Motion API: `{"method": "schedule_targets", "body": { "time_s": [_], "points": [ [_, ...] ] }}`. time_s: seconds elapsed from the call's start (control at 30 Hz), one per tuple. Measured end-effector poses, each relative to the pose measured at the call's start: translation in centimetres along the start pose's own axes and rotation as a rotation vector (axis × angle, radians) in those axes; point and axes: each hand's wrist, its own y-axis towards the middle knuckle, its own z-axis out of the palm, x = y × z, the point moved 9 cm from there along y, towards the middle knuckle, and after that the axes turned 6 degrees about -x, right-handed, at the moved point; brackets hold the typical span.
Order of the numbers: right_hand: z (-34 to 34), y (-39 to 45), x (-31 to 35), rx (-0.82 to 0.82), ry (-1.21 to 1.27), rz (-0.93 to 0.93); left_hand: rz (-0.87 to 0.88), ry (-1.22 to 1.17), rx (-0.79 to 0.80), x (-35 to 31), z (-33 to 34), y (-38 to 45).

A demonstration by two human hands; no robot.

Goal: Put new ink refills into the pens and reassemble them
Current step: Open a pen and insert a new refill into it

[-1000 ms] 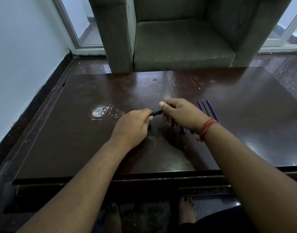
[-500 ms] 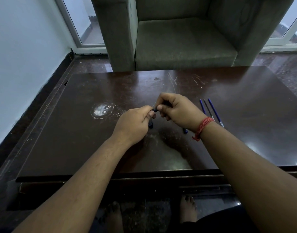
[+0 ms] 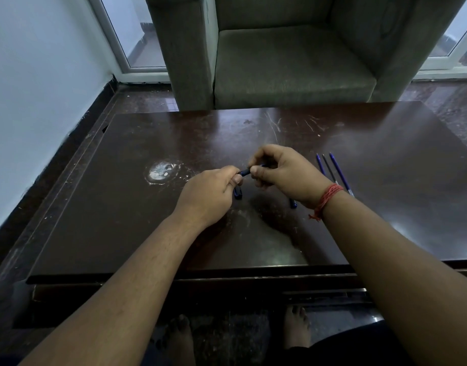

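Left hand (image 3: 211,195) and right hand (image 3: 282,173) both pinch one dark blue pen (image 3: 245,172) above the table (image 3: 121,207). Three refills (image 3: 332,171) lie loose beside right wrist; no container visible.

No legible text, label, brand, number or sign appears on any surface in the head view; the pens and refills are too small and dim to show any markings.
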Motion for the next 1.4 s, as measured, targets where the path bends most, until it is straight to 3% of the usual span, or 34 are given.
{"method": "schedule_targets", "body": {
  "time_s": [0.3,0.53,0.7,0.9,1.4],
  "points": [
    [0.2,-0.1,-1.3,-0.040,0.030,0.119,-0.002,0.006,-0.006,0.0,-0.1,-0.1],
    [0.3,0.0,-0.8,-0.017,0.295,0.104,-0.013,-0.014,-0.023,0.0,-0.3,-0.1],
    [0.5,-0.1,-1.5,-0.069,0.207,0.168,-0.005,-0.016,-0.024,-0.1,-0.4,-0.2],
    [0.1,0.3,-1.2,-0.047,0.309,0.093,-0.016,-0.027,-0.035,0.1,-0.5,-0.2],
    [0.5,0.0,-1.5,-0.062,0.267,0.154,-0.014,-0.028,-0.038,0.1,-0.4,-0.2]
  ]
}}
